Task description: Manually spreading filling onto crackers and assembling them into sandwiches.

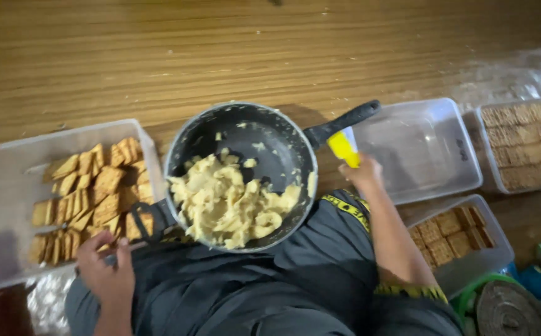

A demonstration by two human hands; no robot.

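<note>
Cracker-filled clear tub (9,186) beside pan (264,134)

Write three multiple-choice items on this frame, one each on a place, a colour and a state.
1. Where does the dark pan stand?
A. between the box of loose crackers and the empty clear box
B. inside the empty box
C. on a stove

2. What colour is the tool in the right hand?
A. red
B. yellow
C. black

3. What state is the pan in?
A. empty
B. lidded
C. part filled with pale mash

Answers: 1 A, a box flanks it on each side. 2 B, a yellow blade shows above the fist. 3 C, mash heaps in its near half.
</note>
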